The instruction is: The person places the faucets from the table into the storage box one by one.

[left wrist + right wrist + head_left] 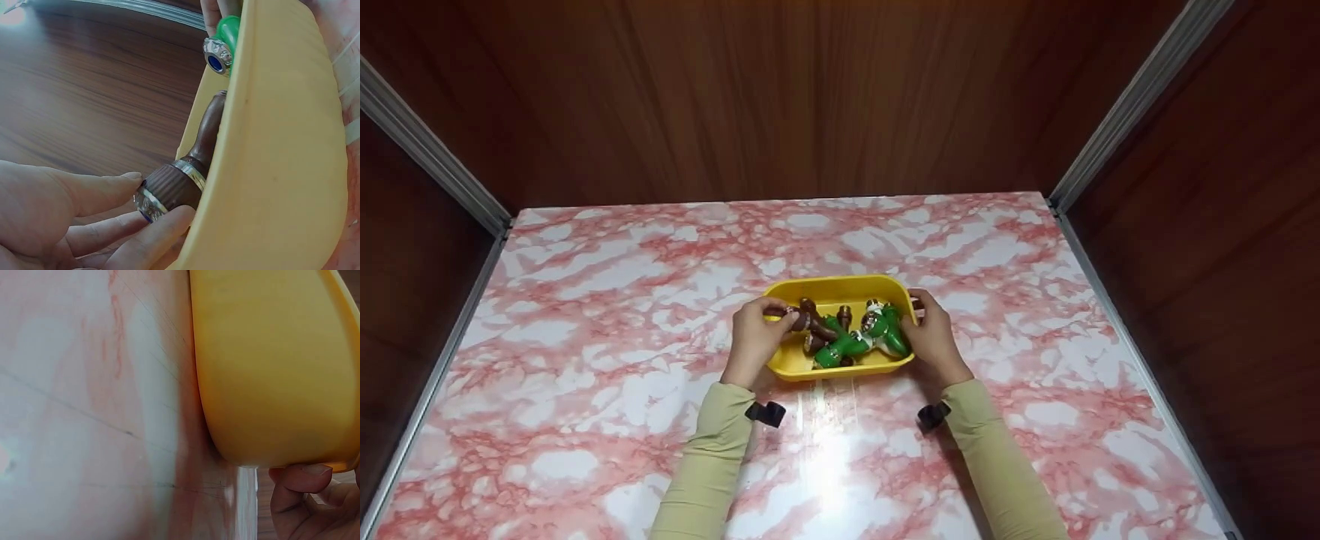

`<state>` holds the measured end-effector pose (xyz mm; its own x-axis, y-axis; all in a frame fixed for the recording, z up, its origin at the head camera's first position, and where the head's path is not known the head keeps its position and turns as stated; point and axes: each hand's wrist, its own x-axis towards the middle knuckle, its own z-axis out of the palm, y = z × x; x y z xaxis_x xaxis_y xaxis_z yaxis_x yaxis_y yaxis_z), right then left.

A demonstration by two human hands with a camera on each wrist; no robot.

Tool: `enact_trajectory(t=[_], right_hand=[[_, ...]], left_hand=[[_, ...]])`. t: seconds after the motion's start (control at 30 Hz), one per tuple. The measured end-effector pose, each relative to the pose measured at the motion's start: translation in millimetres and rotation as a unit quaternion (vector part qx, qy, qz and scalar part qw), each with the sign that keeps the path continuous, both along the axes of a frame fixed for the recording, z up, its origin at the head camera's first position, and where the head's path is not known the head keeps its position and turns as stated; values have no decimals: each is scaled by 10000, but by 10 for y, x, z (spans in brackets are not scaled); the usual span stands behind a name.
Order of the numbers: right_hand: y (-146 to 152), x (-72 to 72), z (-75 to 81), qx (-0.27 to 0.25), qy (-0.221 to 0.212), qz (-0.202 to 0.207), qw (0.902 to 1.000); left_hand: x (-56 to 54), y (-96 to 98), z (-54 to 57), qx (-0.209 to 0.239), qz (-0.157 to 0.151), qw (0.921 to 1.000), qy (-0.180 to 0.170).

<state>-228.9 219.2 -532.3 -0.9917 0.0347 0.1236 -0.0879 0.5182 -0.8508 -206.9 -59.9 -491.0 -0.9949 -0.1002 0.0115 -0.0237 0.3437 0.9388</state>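
Note:
A yellow plastic tub (840, 373) sits on the table with several brown and green pieces in it, each with silvery bands. My left hand (757, 337) reaches over the tub's left end. Thumb and fingers pinch the ribbed, silver-banded end of a brown piece (174, 185); its curved, narrower part slants down behind the tub wall in the left wrist view. At the opposite end, my right hand (934, 334) grips the tub by its end wall, the thumb (306, 477) against the yellow plastic below the rim. A green piece (892, 337) lies close inside that end.
The tub stands on a red-and-white marbled tabletop (585, 360). Dark wood panels (780, 97) rise behind it and on both sides, with grey metal rails (1140, 82) at the corners. Black straps (766, 413) circle both wrists over pale green sleeves.

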Motion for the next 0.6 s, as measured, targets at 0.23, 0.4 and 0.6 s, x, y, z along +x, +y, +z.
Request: enact_trajectory(t=[0.23, 0.4, 0.6], right_hand=[[6, -4, 2, 4, -37, 20, 10000], [14, -12, 1, 0, -31, 56, 10000], [12, -15, -2, -7, -12, 40, 10000]], left_hand=[[-11, 9, -2, -176, -75, 9998, 67], [-12, 12, -9, -92, -106, 9999, 65], [0, 12, -19, -170, -83, 9997, 152]])
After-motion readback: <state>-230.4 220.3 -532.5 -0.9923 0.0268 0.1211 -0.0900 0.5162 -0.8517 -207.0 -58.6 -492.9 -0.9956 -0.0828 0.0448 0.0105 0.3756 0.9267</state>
